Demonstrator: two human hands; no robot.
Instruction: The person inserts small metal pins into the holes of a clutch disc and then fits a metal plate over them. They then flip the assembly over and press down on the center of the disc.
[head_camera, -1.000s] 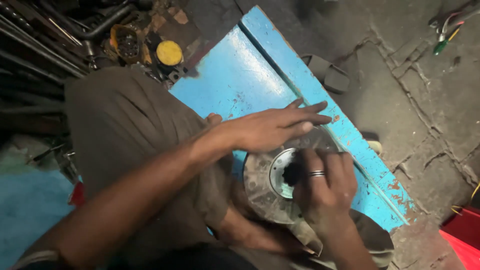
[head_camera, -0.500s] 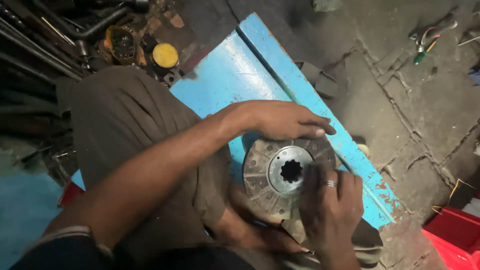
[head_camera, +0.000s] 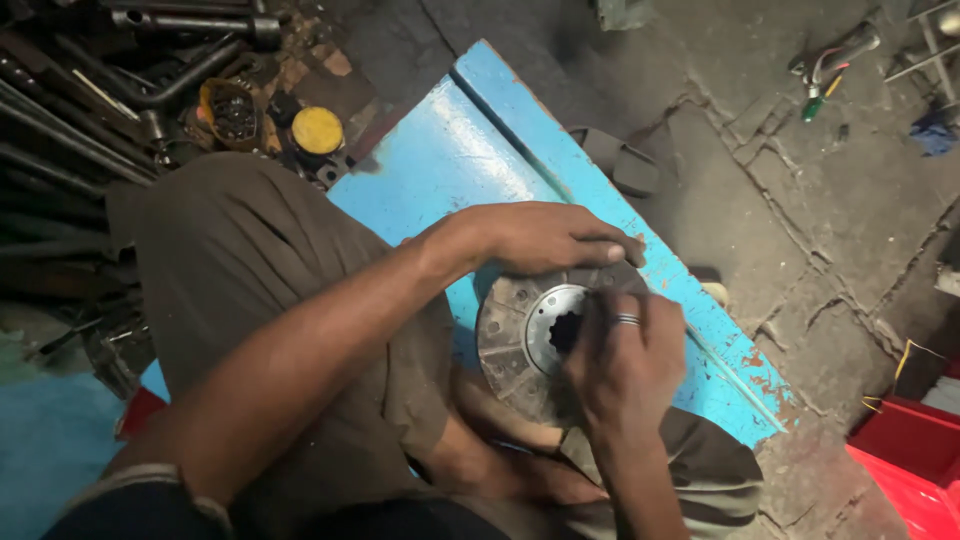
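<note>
The clutch disc lies flat on the blue metal table, partly over the person's foot, its splined hub facing up. The left hand rests open, palm down on the disc's far rim, pinning it; the right hand curls its fingers over the hub, though what they pinch cannot be told. Steady downward pressure from the left would keep the disc from turning while the right works at the centre.

left hand, right hand, clutch disc
</note>
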